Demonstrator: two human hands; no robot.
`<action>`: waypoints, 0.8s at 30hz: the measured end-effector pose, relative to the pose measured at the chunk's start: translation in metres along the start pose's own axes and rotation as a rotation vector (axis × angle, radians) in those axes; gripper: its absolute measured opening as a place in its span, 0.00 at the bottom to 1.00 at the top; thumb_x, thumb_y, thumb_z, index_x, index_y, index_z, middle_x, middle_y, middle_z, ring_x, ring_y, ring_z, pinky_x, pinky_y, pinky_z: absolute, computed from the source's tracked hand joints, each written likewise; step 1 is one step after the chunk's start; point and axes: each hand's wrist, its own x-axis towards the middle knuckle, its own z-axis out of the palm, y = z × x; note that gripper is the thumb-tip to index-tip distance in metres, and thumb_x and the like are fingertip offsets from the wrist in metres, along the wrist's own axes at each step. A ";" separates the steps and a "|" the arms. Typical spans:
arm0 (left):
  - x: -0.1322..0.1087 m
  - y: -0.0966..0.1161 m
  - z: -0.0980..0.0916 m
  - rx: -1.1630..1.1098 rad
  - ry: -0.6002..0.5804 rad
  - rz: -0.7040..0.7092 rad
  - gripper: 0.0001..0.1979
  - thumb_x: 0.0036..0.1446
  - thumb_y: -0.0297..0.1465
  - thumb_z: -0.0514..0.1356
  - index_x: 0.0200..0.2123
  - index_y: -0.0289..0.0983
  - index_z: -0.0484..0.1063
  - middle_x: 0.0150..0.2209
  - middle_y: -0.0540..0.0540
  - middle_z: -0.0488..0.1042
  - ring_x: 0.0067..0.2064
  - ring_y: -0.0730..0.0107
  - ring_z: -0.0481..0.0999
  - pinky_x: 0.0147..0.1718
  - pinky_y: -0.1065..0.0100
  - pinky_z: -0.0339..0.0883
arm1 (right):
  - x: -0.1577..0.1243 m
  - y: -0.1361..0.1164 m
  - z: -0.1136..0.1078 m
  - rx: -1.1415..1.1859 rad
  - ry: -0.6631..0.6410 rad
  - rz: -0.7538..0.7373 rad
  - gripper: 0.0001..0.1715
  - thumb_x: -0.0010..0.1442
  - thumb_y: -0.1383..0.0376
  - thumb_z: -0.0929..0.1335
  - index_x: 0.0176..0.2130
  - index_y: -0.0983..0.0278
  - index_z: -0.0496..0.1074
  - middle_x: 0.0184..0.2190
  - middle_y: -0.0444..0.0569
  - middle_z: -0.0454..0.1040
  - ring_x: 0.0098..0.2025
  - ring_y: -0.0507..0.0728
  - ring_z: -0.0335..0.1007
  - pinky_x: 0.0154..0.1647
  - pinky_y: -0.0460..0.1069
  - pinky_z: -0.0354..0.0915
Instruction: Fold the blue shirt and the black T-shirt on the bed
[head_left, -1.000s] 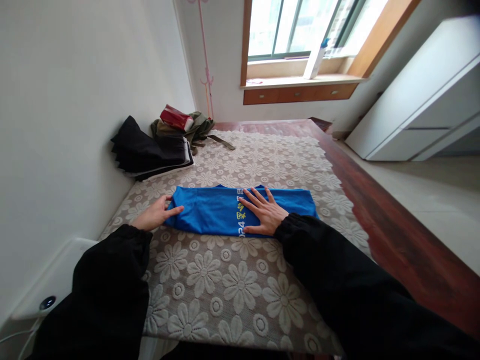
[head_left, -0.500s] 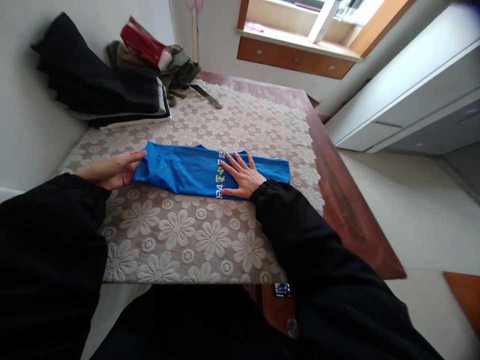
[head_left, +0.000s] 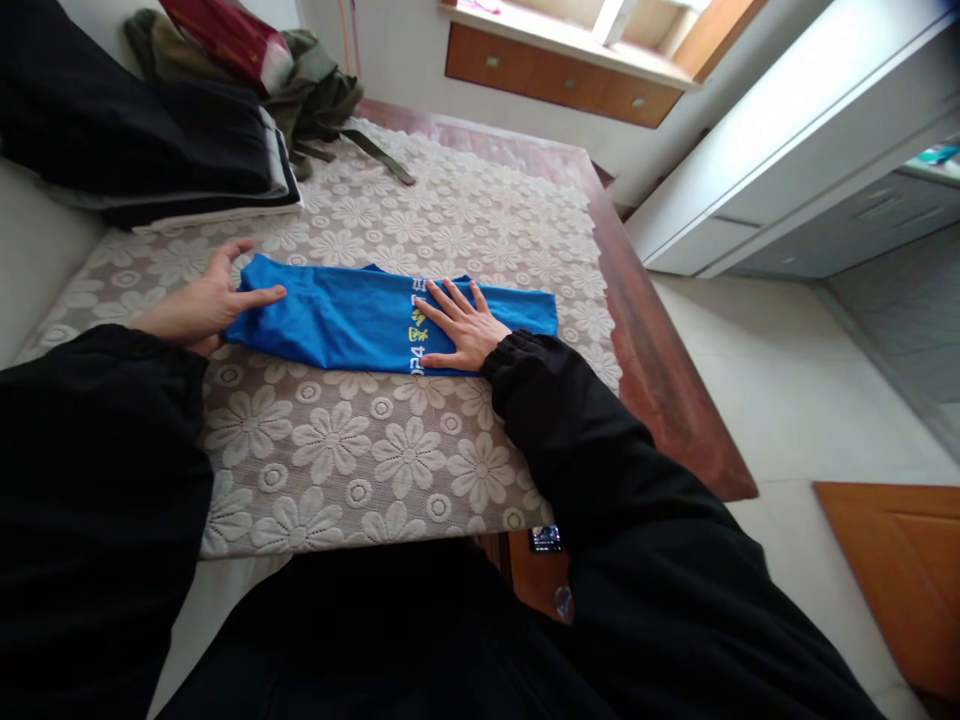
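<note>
I have the blue garment (head_left: pixel 345 318) lying as a long folded strip across the patterned tablecloth (head_left: pixel 330 440), its lettering (head_left: pixel 417 330) near mid-length. My right hand (head_left: pixel 471 333) rests flat on it, fingers spread wide, partly over the print and gripping nothing that I can see. My left hand (head_left: pixel 195 305) is at the strip's left end, its thumb lying over the cloth and well apart from the forefinger; the other fingers are mostly hidden, so I can't tell whether it has hold of the fabric.

I judge this as a folding step: the strip is made, and the end fold is not yet done. The next move seems to call for a secure pinch on that loose left end, then turning it inward while the right palm anchors the middle.

Beyond the strip, towards the wall, sit dark folded clothes (head_left: pixel 202 140) and a green bag (head_left: pixel 322 85).
</note>
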 end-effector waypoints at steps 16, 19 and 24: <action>-0.007 -0.018 -0.057 0.054 0.064 -0.046 0.35 0.53 0.29 0.73 0.65 0.36 0.77 0.70 0.48 0.75 0.69 0.56 0.72 0.73 0.54 0.65 | 0.010 -0.024 -0.007 1.383 0.167 0.013 0.46 0.68 0.35 0.68 0.73 0.53 0.63 0.77 0.54 0.60 0.64 0.66 0.73 0.67 0.65 0.73; -0.019 -0.007 -0.057 0.039 0.094 -0.098 0.34 0.57 0.26 0.71 0.67 0.38 0.75 0.69 0.48 0.75 0.67 0.56 0.75 0.74 0.51 0.65 | 0.010 -0.026 -0.012 1.745 0.109 0.204 0.41 0.69 0.32 0.66 0.64 0.56 0.68 0.73 0.56 0.66 0.61 0.65 0.76 0.65 0.65 0.76; -0.041 0.034 -0.045 0.154 0.166 -0.027 0.33 0.61 0.20 0.65 0.70 0.33 0.72 0.69 0.46 0.75 0.70 0.50 0.72 0.73 0.43 0.65 | 0.009 -0.022 -0.018 1.939 0.072 0.282 0.42 0.67 0.29 0.66 0.61 0.57 0.69 0.69 0.57 0.70 0.64 0.69 0.75 0.64 0.70 0.76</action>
